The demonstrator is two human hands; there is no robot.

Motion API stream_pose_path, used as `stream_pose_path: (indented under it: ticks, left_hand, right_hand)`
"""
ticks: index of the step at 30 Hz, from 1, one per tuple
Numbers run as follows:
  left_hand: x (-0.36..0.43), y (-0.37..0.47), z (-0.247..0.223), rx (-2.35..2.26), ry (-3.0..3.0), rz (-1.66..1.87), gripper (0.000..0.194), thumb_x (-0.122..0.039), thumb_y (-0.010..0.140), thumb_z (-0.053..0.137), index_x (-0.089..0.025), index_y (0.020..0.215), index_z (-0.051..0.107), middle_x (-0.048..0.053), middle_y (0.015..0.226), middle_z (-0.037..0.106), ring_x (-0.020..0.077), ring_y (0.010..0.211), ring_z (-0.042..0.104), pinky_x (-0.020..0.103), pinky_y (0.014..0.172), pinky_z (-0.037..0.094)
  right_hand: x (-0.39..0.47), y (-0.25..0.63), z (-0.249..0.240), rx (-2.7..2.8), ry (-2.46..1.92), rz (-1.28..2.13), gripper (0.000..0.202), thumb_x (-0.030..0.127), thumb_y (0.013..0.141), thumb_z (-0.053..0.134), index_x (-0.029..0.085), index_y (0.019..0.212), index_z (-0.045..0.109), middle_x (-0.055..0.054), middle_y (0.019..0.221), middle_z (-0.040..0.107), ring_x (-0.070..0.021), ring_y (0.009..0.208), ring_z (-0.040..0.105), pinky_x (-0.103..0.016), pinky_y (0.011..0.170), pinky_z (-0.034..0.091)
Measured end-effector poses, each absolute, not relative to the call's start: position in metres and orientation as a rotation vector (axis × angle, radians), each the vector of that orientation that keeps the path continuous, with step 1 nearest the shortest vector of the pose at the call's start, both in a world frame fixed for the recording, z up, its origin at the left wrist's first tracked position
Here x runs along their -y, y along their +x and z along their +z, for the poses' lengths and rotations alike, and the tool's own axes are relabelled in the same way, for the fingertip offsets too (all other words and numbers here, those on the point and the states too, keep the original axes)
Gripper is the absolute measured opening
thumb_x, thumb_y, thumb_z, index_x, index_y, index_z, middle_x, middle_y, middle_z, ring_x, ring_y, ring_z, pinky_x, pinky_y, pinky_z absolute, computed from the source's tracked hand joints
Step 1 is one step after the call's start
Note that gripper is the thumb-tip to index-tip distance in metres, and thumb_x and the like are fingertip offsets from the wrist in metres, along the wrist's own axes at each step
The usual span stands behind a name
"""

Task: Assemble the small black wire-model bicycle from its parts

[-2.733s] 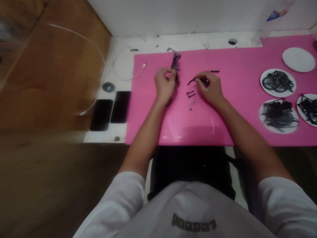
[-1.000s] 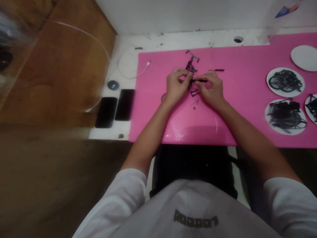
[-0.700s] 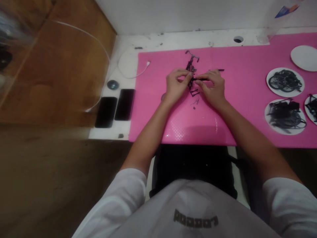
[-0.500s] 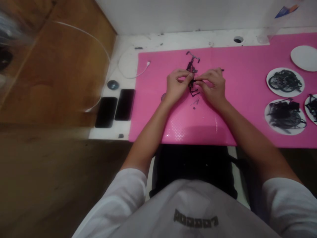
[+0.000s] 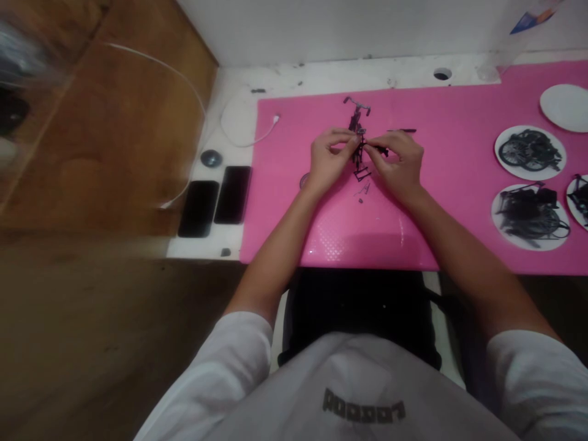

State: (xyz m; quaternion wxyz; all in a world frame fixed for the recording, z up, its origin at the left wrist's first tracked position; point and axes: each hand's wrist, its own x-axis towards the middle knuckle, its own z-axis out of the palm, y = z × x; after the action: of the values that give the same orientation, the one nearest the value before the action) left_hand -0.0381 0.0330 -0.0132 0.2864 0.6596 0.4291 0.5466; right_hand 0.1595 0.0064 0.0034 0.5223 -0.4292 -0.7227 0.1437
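Observation:
A small black model bicycle [image 5: 357,119] without visible wheels lies on the pink mat [image 5: 285,135], handlebar pointing away from me. My left hand [image 5: 331,154] pinches its frame from the left with thumb and forefinger. From the right, my right hand [image 5: 397,160] has its fingertips closed at the frame's middle; a small dark part shows under its fingers, but I cannot make out exactly what it grips. Just below the bicycle lie tiny loose parts [image 5: 362,190]. A round part [image 5: 304,180] is half hidden behind my left wrist, and a thin black stick-like piece [image 5: 408,130] lies beyond my right hand.
White plates at the right hold black wheels [image 5: 528,149] and other black bicycle parts [image 5: 528,211]; another plate [image 5: 567,107] stands behind them. Two dark phones [image 5: 233,195] lie at the left, near a white cable [image 5: 261,139] and a round dark object [image 5: 211,158].
My right hand has shifted slightly right and turned, uncovering more of the thin black piece and of the bicycle's middle. My left hand keeps its pinch on the frame.

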Motion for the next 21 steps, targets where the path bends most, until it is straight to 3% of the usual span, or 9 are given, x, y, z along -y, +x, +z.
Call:
stream_pose_path:
  ticks: [5, 9, 21]
  left_hand:
    - [-0.0303, -0.0374, -0.0099, -1.114, 1.752, 1.470, 0.048, -0.076, 0.097, 0.069, -0.031, 0.094, 0.085, 0.010, 0.111, 0.083, 0.0228, 0.104, 0.080, 0.038, 0.082, 0.070]
    - [-0.0261, -0.0367, -0.0059, -1.101, 1.774, 1.467, 0.049, -0.076, 0.099, 0.067, -0.031, 0.095, 0.085, 0.009, 0.111, 0.083, 0.0220, 0.104, 0.080, 0.036, 0.083, 0.070]
    - [-0.0259, -0.0328, -0.0126, -1.134, 1.808, 1.456, 0.041, -0.067, 0.102, 0.070, -0.029, 0.098, 0.085, 0.009, 0.112, 0.082, 0.0219, 0.110, 0.079, 0.035, 0.088, 0.069]
  right_hand:
    - [-0.0039, 0.1598, 0.0046, 1.764, -1.035, 0.293, 0.033, 0.062, 0.106, 0.067, 0.034, 0.105, 0.083, -0.004, 0.100, 0.084, -0.0308, 0.105, 0.078, -0.057, 0.107, 0.061]
    - [-0.0029, 0.1605, 0.0036, 1.745, -1.052, 0.270, 0.039, 0.066, 0.106, 0.064, 0.032, 0.105, 0.082, -0.005, 0.097, 0.083, -0.0328, 0.109, 0.077, -0.061, 0.109, 0.060]
    - [-0.0016, 0.1564, 0.0050, 1.694, -1.104, 0.311, 0.043, 0.079, 0.103, 0.058, 0.041, 0.090, 0.074, -0.004, 0.089, 0.080, -0.0343, 0.110, 0.069, -0.067, 0.109, 0.050]
